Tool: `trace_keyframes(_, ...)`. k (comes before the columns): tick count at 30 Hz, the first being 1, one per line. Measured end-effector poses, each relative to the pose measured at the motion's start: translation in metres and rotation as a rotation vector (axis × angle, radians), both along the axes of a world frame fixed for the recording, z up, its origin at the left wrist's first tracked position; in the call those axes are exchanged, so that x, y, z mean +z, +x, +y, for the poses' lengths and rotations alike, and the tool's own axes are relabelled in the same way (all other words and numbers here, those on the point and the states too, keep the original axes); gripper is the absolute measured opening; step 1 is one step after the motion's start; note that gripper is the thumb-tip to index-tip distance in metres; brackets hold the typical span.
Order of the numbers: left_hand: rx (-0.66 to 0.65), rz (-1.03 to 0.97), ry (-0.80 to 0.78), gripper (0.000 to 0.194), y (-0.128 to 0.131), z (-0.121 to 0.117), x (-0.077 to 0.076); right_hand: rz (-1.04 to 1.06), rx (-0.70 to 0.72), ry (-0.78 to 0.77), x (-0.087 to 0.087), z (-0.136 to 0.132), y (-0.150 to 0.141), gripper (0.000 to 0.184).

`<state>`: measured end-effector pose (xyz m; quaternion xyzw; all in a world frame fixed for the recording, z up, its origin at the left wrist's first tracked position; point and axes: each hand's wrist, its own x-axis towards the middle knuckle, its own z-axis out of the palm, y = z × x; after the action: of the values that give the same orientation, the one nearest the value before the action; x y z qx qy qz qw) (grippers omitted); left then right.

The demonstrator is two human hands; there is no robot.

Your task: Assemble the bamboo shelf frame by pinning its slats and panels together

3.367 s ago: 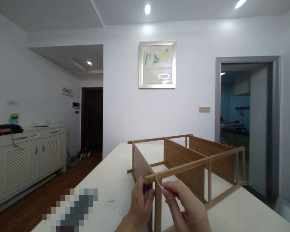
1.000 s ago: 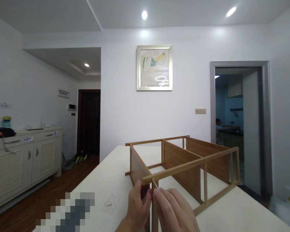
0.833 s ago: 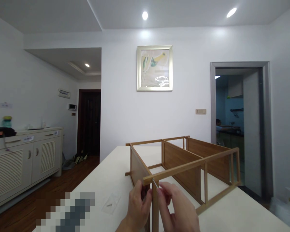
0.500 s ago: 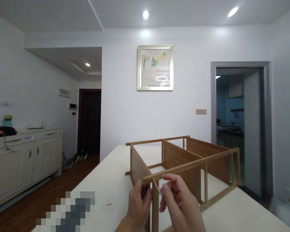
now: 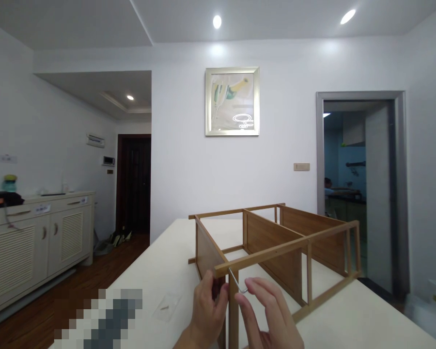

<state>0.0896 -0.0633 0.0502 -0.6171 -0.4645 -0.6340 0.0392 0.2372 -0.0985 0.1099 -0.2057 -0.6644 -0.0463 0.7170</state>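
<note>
Currently right hand (image 5: 271, 312) pinches bent hex key (image 5: 236, 280), tip at near corner of wooden rack (image 5: 276, 252), which lies on table (image 5: 141, 286); left-hand (image 5: 209, 308) fingers grip same corner.

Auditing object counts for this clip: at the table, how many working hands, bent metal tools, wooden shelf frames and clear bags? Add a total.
Working hands: 2 (left hand, right hand)
Bent metal tool: 1
Wooden shelf frame: 1
Clear bag: 1
Total: 5
</note>
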Motion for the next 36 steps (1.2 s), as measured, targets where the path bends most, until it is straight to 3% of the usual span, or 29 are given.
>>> trace_keyframes(6, 0.050, 0.024, 0.022, 0.012, -0.001, 0.000, 0.000, -0.228, -0.266, 0.314, 0.009, 0.012, 0.020, 0.034)
trace_keyframes(11, 0.077, 0.042, 0.048, 0.011, 0.000, -0.001, 0.002, -0.369, -0.314, 0.421, 0.018, 0.011, 0.029, 0.034)
trace_keyframes(15, 0.058, 0.028, 0.050, 0.011, 0.001, -0.002, 0.003, -0.337, -0.283, 0.375, 0.016, 0.013, 0.023, 0.016)
trace_keyframes(17, 0.055, 0.028, 0.047, 0.011, 0.000, -0.001, 0.003, -0.279, -0.224, 0.302, 0.012, 0.013, 0.017, 0.006)
trace_keyframes(21, 0.067, 0.035, 0.042, 0.011, -0.001, 0.002, -0.001, -0.214, -0.032, 0.024, 0.008, 0.008, 0.007, 0.026)
trace_keyframes(26, 0.078, 0.043, 0.040, 0.010, -0.003, 0.003, -0.003, -0.062, 0.356, -0.614, 0.013, -0.005, -0.001, 0.046)
trace_keyframes(30, 0.101, 0.030, 0.030, 0.010, -0.002, 0.003, -0.004, 0.081, 0.812, -1.117, 0.018, -0.008, -0.005, 0.053)
trace_keyframes(33, 0.106, 0.018, 0.016, 0.011, -0.001, 0.003, -0.004, 0.146, 1.012, -1.206, 0.017, -0.009, -0.006, 0.053)
trace_keyframes(36, 0.113, 0.020, 0.022, 0.011, -0.001, 0.002, -0.004, 0.165, 0.944, -1.118, 0.011, -0.011, -0.008, 0.048)
